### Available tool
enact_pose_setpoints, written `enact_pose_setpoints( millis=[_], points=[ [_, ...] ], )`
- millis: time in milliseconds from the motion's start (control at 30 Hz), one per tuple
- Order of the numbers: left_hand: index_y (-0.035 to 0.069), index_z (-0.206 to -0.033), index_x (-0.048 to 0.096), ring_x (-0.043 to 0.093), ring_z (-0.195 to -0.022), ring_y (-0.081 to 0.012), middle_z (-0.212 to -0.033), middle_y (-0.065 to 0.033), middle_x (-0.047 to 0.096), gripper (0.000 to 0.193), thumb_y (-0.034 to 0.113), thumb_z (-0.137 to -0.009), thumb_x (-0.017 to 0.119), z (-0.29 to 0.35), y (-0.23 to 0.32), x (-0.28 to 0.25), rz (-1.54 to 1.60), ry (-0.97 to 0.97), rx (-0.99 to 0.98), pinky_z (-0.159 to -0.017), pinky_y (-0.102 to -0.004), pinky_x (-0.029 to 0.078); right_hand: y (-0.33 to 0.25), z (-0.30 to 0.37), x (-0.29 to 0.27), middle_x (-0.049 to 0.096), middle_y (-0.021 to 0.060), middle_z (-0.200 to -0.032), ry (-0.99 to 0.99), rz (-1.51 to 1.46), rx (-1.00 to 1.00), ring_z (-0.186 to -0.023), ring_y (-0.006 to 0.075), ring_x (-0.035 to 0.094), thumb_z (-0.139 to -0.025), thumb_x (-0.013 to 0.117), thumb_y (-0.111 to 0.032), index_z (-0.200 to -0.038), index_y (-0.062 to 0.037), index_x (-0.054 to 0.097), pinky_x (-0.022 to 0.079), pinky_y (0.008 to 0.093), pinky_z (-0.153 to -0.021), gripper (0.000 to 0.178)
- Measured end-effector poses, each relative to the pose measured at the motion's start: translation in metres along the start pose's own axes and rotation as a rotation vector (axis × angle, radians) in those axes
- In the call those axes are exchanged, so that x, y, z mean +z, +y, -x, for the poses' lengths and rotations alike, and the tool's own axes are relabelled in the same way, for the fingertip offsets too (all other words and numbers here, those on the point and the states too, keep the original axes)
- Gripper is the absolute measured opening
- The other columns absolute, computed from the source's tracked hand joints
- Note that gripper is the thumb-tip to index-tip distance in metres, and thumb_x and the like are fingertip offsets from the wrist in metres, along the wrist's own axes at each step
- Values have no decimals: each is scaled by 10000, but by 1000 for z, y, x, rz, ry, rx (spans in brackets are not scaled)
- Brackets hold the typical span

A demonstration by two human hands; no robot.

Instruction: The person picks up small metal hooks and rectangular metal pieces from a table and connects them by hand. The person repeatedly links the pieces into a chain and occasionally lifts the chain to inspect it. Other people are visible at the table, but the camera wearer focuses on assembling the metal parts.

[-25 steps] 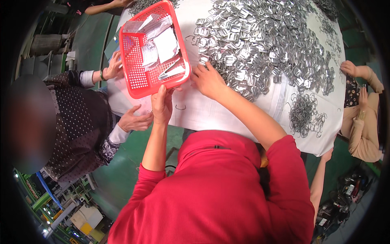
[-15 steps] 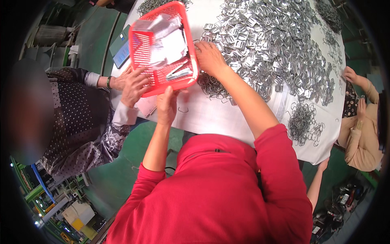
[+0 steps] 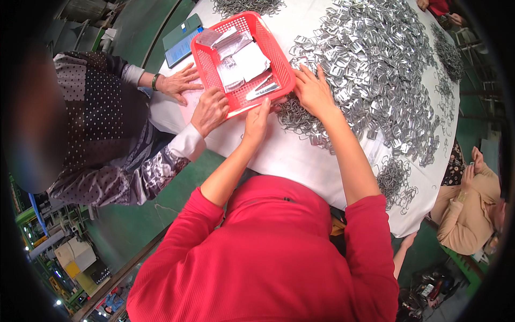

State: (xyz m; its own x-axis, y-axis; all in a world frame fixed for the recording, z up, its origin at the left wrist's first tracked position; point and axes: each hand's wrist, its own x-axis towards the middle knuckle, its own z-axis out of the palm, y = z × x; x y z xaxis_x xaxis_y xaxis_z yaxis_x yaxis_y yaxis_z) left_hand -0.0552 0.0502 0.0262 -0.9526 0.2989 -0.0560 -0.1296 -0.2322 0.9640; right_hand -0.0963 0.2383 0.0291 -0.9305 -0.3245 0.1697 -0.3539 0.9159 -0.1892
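Observation:
A red perforated plastic basket (image 3: 280,58) is at the near left part of the table. Inside it lie crumpled white papers (image 3: 248,65) and a silver V-shaped tool (image 3: 263,92). My left hand (image 3: 256,124) is closed on the basket's near rim, its thumb up against the wall. Beside the basket's right near corner is my right hand (image 3: 315,95), fingers apart; its fingertips reach toward a heap of flat silver metal buckles (image 3: 370,70). Below that hand lies a pile of dark wire hooks (image 3: 295,117). A co-worker's hand (image 3: 211,111) grips the basket's left near corner.
The co-worker's other hand (image 3: 179,84) rests spread by a pink paper sheet (image 3: 191,103). A dark green case with a blue panel (image 3: 182,42) lies behind. Another hook pile (image 3: 394,180) sits near the right edge of the white-covered table (image 3: 316,163). A person in beige (image 3: 469,209) is at right.
The basket appears lower and flatter, having swung rightward in view with my left hand on it. My right hand's fingers have spread. One co-worker's hand has moved away from the basket.

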Motion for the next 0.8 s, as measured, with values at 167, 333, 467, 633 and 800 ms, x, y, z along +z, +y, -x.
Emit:
enact_pose_setpoints(
  millis=[167,333,467,633,800],
  points=[
    [-14,-1216,534,553,-1055,-150,-1157,-117,603,449,338,-993,368,6,-6,-1,16,4,-104,-899,-298,435,-14,25,-16,551,91,-1197,183,-142,57,-1207,258,449,-848,521,-84,-1099,-68,595,299,446,-1057,263],
    [32,-1146,595,581,-934,-111,-1013,-54,647,356,287,-985,407,40,-16,-7,-86,-17,-134,-809,-257,455,-51,49,-35,573,64,-1056,213,-163,225,-1028,244,523,-747,633,-76,-1045,-76,605,411,366,-873,299],
    [14,-1052,635,591,-820,-96,-902,-52,657,266,185,-960,453,76,-38,-18,-200,-171,-141,-745,-252,471,-86,55,-22,483,95,-1170,183,-32,250,-1091,280,453,-693,677,-94,-1069,-125,586,401,403,-841,388],
    [5,-1040,636,588,-803,-106,-882,-58,642,246,149,-959,454,89,-26,-24,-334,-334,-60,-727,-248,471,-82,57,-1,478,91,-1115,100,11,299,-1059,300,457,-658,649,-36,-982,-142,586,433,417,-814,347],
    [2,-1031,641,606,-814,-143,-898,-85,649,229,127,-932,476,89,-23,-32,-421,-366,4,-746,-272,477,-94,70,-17,517,60,-940,277,-114,331,-940,263,514,-652,617,36,-827,-103,591,475,389,-743,225]
  ],
)
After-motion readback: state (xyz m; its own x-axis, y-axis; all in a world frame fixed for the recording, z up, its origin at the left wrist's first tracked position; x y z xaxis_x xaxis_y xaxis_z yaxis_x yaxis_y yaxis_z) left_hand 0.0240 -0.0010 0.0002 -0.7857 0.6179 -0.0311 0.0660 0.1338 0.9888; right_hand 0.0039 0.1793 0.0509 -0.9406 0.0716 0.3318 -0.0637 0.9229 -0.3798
